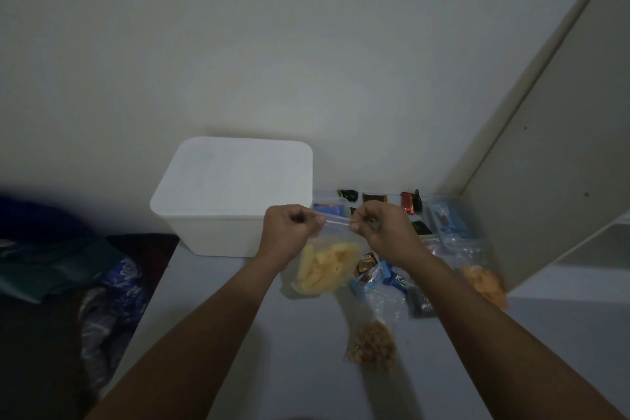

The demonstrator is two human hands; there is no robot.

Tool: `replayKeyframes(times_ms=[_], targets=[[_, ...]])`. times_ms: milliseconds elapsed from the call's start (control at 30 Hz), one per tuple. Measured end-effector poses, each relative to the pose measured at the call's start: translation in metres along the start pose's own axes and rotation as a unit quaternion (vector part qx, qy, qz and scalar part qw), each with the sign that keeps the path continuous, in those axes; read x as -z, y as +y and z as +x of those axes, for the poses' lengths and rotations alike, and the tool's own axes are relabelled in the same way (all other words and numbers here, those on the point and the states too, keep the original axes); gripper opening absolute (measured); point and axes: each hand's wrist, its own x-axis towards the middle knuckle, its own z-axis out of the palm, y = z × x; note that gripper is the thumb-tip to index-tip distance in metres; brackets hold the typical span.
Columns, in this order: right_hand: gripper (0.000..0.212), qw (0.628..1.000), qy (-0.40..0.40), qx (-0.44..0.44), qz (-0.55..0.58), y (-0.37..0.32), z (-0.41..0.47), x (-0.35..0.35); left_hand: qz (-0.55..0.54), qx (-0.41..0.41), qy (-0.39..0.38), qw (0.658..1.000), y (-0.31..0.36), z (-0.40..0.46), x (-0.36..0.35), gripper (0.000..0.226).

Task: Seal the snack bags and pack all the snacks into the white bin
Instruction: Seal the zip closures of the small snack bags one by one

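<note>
From the head camera we see both of our bare forearms reaching forward over a pale grey table (289, 334). Our left hand (289, 230) and our right hand (381, 232) are raised side by side, each with fingers curled and thumb pressed against them, pinching the top strip of a clear plastic zip bag of pale yellow stick-shaped snacks (324, 266). The strip runs taut between the two hands, and the bag hangs down from it, its lower end near or on the table; we cannot tell whether the seal is closed.

Just behind our left hand stands the white rectangular plastic bin (231, 194), with a white lid on top, set against the wall at the far edge of the table.

To the right of the held bag lie the other snacks. A clear bag of brown nut-like pieces (373, 346) lies nearest to us on the table. A clear bag of orange crisps (485, 283) lies under our right forearm's far side. Between them lie a small brown-wrapped chocolate (364, 266), blue-wrapped bars (385, 278) and a small clear bag of dark pieces (421, 302). Farther back, near the wall, rest a red wrapped sweet (407, 203), several dark wrapped sweets (373, 198) and a light blue packet (448, 220).

At the left, off the table, lies a heap of dark green and blue patterned cloth (102, 283).
</note>
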Motion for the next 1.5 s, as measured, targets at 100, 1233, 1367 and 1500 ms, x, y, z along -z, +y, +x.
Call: replayKeyframes(times_ms=[100, 1233, 1367, 1500], targets=[[0.012, 1.000, 0.006, -0.005, -0.016, 0.002, 0.001, 0.001, -0.035, -0.001, -0.024, 0.999, 0.002, 0.000, 0.001, 0.013], [0.006, 0.995, 0.063, -0.048, 0.057, 0.010, 0.000, 0.022, 0.031, -0.006, 0.181, 0.983, -0.005, 0.009, 0.005, 0.034], [0.005, 0.993, 0.076, -0.048, 0.072, 0.010, -0.005, 0.019, 0.007, 0.058, 0.076, 0.995, -0.002, 0.001, -0.003, 0.046], [0.011, 0.992, 0.071, -0.048, 0.089, 0.009, -0.011, 0.015, -0.076, 0.173, -0.026, 0.982, 0.012, -0.004, -0.014, 0.044]])
